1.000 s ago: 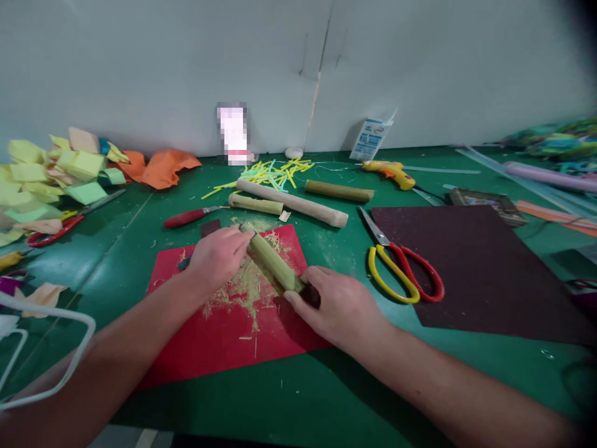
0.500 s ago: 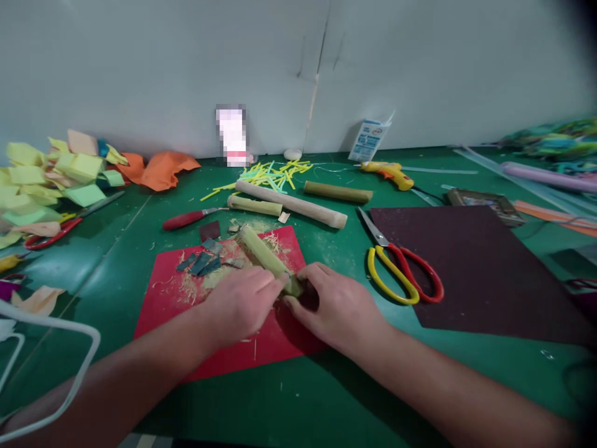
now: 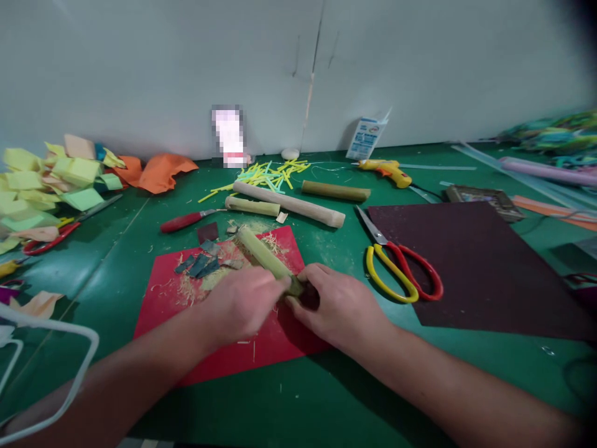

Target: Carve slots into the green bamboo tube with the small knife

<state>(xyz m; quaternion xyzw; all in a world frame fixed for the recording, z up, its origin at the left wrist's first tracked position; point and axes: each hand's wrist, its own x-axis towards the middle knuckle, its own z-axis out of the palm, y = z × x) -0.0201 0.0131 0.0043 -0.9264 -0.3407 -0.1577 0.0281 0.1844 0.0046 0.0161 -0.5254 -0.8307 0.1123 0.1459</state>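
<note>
A pale green bamboo tube point(image 3: 263, 252) lies slanted over a red sheet point(image 3: 219, 358), its near end between my two hands. My left hand point(image 3: 249, 295) is closed at the tube's near part, thumb and fingers pressed against it; whether a small scrap is also pinched there is hidden. My right hand point(image 3: 338, 302) is closed round the near end, its thumb below and its bent fingers above. Just left of the tube lie several dark grey-green scraps point(image 3: 204, 264), among pale shavings and dust.
Behind are a long pale stick point(image 3: 291, 204), two more bamboo pieces and a red-handled tool point(image 3: 184, 223). Scissors point(image 3: 403, 270) lie to the right, partly on a dark brown sheet point(image 3: 476, 274). A yellow glue gun point(image 3: 387, 172) and a carton point(image 3: 366, 138) stand farther back. Paper pieces point(image 3: 60, 177) heap up left.
My left hand has shifted slightly toward the near end, its thumb now closer to my right fingers. The whole view has drifted a little; the bamboo tube stays on the sheet.
</note>
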